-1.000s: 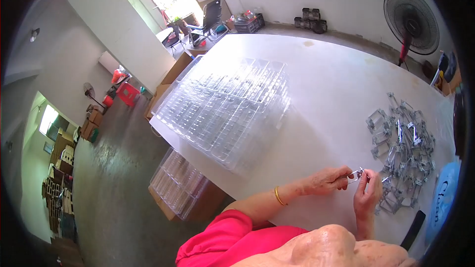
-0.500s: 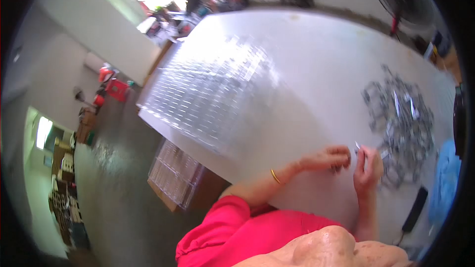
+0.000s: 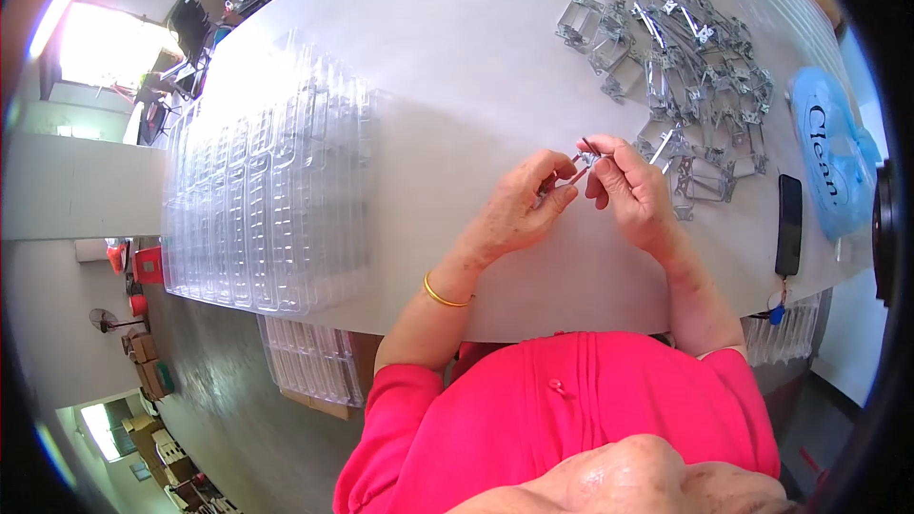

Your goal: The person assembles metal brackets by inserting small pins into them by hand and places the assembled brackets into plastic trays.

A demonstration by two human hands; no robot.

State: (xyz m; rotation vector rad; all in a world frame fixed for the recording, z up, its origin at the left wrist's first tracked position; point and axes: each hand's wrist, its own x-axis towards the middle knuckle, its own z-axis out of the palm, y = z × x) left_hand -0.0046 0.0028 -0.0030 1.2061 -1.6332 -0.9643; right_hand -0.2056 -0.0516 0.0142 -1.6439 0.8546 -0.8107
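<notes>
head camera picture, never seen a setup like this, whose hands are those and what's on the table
There is no machine here: a person works with two bare hands, seen by a camera worn on their head, looking forward and down. The left hand and right hand hold a small part between their fingertips; its details are too small to tell. On the white table lie clear plastic trays, a pile of metal parts, a blue bag and a black object.
</notes>
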